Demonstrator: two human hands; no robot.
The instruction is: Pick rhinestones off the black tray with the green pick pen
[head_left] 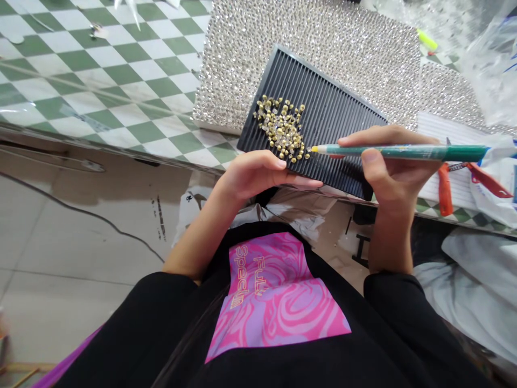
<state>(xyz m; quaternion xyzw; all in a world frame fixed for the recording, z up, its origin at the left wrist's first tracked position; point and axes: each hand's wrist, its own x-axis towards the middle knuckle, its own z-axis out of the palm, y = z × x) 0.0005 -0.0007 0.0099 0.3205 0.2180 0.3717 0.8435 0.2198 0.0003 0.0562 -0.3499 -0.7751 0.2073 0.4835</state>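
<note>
A black ridged tray (323, 102) lies tilted across the front edge of a sheet covered in clear stones. Several small gold-backed rhinestones (283, 129) are heaped on its left part. My left hand (258, 172) grips the tray's near edge, thumb on top by the stones and fingers along the side. In my right hand (391, 161) is a green pen-like tool (424, 153), pinched between thumb and fingers. The tool's yellow tip touches or hovers just by the stones at the right side of the heap; which of the two cannot be made out.
Behind the tray lies the sheet of glittering stones (230, 59) on a green-and-white checkered table (133, 70). Orange-handled pliers (445, 191) rest at the right, near plastic bags (495, 81). A yellow-green marker-like object (427, 39) is at the back right.
</note>
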